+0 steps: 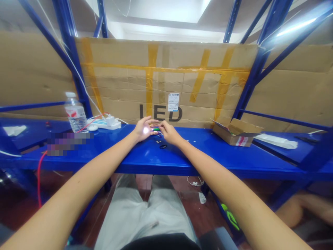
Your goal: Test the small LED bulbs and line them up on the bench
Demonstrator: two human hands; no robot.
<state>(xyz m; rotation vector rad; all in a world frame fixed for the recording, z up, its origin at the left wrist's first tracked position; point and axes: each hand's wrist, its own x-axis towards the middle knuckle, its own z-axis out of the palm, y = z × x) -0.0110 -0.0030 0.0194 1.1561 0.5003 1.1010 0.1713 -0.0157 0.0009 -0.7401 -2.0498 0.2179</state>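
Observation:
Both my arms reach forward to the middle of a blue bench top [182, 156]. My left hand [144, 129] lies palm up with a small bright light glowing in it; its fingers curl partly round that small lit thing. My right hand [168, 133] is closed in a pinch on a small green part [156, 129] that meets the left fingertips. Below the hands, a few tiny pale pieces [158, 141] and a small dark ring-like piece [163, 146] lie on the bench.
A water bottle [75, 113] and a white power strip [105, 123] with a red wire stand at the left. An open cardboard box [235, 132] sits to the right, a white flat packet [275, 140] beyond it. A taped cardboard sheet [166, 80] backs the bench.

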